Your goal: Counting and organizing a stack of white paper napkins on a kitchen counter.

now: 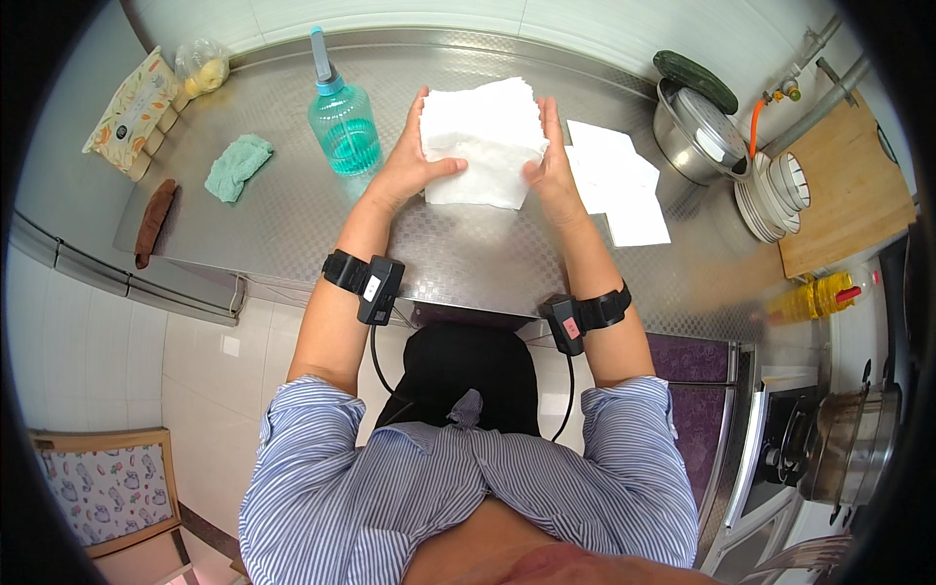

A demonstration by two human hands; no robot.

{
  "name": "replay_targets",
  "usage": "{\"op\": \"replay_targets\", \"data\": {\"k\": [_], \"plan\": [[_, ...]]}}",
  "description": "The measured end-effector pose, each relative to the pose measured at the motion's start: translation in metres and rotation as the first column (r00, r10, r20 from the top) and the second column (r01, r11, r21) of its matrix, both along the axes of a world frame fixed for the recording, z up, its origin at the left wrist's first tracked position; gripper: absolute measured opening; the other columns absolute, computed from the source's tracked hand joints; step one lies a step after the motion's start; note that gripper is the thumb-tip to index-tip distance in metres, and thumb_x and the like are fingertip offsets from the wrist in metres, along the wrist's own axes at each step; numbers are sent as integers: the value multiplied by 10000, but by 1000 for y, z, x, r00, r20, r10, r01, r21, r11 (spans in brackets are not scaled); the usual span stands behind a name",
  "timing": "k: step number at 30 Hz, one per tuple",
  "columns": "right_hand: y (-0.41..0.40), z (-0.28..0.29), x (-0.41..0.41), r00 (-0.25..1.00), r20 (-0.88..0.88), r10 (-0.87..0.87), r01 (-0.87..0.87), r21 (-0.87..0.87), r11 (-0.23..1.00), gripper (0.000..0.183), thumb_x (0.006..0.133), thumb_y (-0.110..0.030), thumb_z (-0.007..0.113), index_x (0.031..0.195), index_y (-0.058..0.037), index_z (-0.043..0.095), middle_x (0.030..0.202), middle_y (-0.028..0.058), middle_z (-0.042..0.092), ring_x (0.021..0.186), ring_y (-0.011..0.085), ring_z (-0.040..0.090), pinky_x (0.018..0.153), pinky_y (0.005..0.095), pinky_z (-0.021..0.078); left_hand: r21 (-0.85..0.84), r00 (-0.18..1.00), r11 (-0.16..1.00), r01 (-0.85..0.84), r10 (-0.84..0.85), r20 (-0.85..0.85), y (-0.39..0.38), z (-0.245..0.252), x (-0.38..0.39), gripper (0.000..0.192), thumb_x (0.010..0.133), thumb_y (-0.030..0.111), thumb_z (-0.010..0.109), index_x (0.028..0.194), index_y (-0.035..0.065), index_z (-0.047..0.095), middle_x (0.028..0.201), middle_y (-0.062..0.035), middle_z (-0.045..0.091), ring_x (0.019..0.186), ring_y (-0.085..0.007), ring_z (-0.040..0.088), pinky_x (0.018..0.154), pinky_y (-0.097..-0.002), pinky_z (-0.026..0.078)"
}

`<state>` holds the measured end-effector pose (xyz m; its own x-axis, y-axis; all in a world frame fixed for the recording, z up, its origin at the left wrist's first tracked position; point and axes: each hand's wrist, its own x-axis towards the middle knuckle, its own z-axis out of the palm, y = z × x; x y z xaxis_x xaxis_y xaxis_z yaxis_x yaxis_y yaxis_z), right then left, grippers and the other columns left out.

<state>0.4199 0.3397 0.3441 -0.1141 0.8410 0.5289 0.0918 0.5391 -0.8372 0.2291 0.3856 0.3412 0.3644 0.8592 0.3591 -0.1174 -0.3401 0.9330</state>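
Between my two hands, above the metal countertop (468,252), is a thick stack of white paper napkins or tissues (479,146) with ragged upper and side edges. My left hand (424,157) grips its left side, thumb across the front. On the right side, my right hand (552,164) presses against the stack, its thumb near the front and slightly blurred. Several flat white sheets (621,186) lie overlapping on the counter, right of my right hand. A ribbed bottle of teal liquid (345,135) with a blue and grey top stands left of my left hand.
Left on the counter are a green cloth (238,167), a brown elongated item (155,223), a patterned tissue pack (139,113) and a bag of yellow items (205,69). Right are a cucumber (695,79), metal bowls (684,142), stacked dishes (768,201), a cutting board (841,183) and an oil bottle (812,296).
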Motion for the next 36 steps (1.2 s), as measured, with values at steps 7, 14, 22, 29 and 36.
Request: {"op": "replay_targets", "data": {"k": [7,14,22,29,36], "plan": [[9,-4,5,994,61,-89,98,-158,983,1210,510,-152,781,1313,25,-107,1381,254,-3,1296,316,32,1041,343,119,-25,998,1000,-4,5,63,-2,1,2,961,599,85,712,1346,45,111,1279,-117,340,1176,-213,345,983,-307,265],[9,-6,9,997,-70,-39,33,-82,996,1186,502,-187,780,1320,48,-46,1350,268,143,1267,320,167,1015,346,190,-69,979,989,131,-118,168,-6,10,-1,873,589,12,676,1322,67,205,1222,-112,390,1131,-201,390,958,-293,300],[7,-5,6,993,26,-118,120,-221,968,974,533,-137,768,1299,19,188,1206,251,384,1142,303,389,960,336,301,-99,992,994,52,-40,121,-4,8,-3,835,557,-42,552,1313,85,221,1171,-98,419,1105,-205,403,946,-285,301],[5,-3,1,997,-45,-70,55,-272,961,519,606,-79,700,1053,-1,448,1019,130,531,1017,227,476,890,321,358,-133,993,989,58,-44,106,-2,4,-3,811,572,-59,528,1303,87,209,1168,-94,416,1106,-203,398,942,-283,299],[6,-5,2,998,13,-69,70,-292,954,693,609,-22,665,1202,2,307,1147,152,449,1074,241,439,915,326,343,-68,995,997,28,-22,100,-1,3,-3,865,580,-50,564,1327,90,151,1272,-129,317,1175,-226,334,971,-304,273]]}}
